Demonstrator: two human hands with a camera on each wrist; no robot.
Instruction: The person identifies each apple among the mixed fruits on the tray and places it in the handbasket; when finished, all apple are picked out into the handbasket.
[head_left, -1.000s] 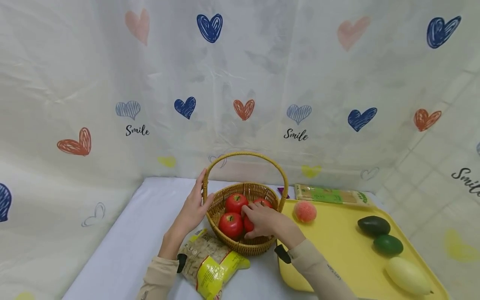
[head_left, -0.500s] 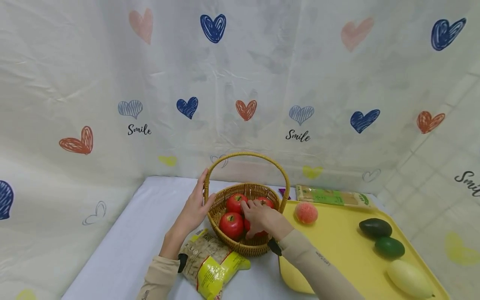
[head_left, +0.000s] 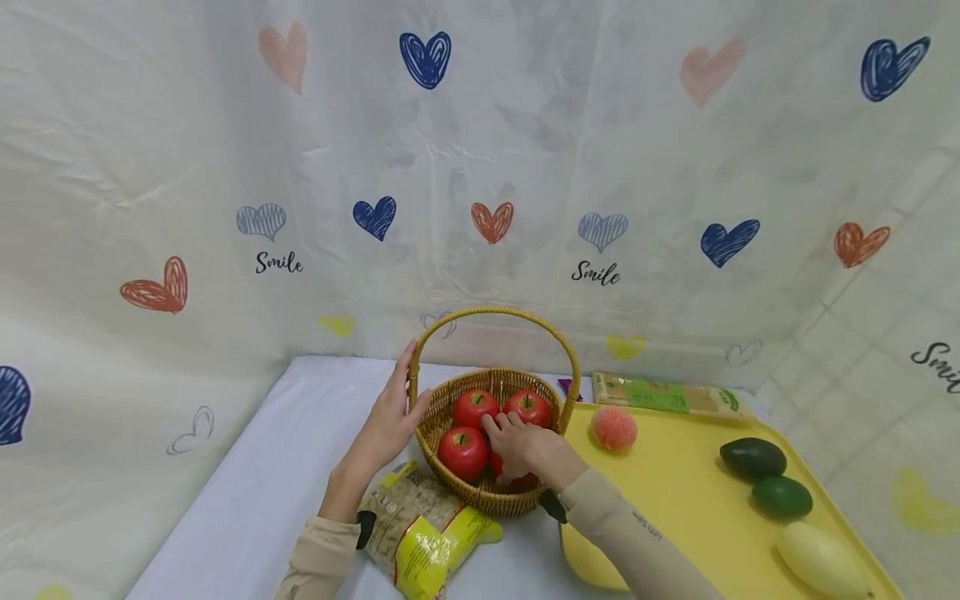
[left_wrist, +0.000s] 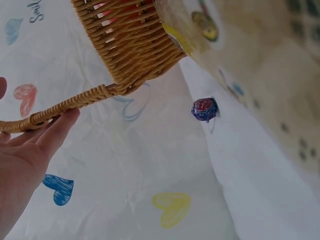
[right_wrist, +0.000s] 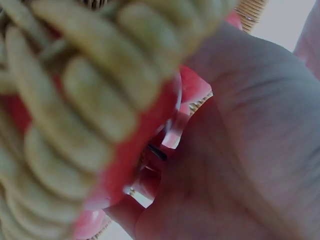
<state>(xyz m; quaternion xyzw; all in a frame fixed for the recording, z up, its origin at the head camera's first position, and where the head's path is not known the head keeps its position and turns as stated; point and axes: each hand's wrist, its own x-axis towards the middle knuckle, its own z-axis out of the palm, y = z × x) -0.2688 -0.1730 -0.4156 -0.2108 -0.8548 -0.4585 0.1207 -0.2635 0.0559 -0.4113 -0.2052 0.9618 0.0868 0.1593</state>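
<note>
A wicker basket (head_left: 489, 505) with a tall arched handle holds several red apples. My left hand (head_left: 386, 425) touches the left side of its handle with straight fingers, the thumb held apart. In the left wrist view, the fingers of my left hand (left_wrist: 30, 155) lie along the handle (left_wrist: 70, 104). My right hand (head_left: 525, 448) reaches into the basket, fingers and thumb curled round the front right apple, which they mostly cover. Uncovered beside it are a front left apple (head_left: 462, 453), a back left apple (head_left: 475, 407) and a back right apple (head_left: 528, 407).
A yellow-and-brown bag (head_left: 420, 525) lies before the basket. The yellow tray (head_left: 645, 492) on the right bears a peach (head_left: 614, 428), dark avocado (head_left: 753, 457), green fruit (head_left: 782, 497) and pale yellow fruit (head_left: 823, 560). Behind are a flat packet (head_left: 667, 394) and small purple-wrapped item (left_wrist: 205, 109).
My right hand has shifted slightly forward and left, then back down over the same apple, uncovering the back right one. My left hand stays at the handle.
</note>
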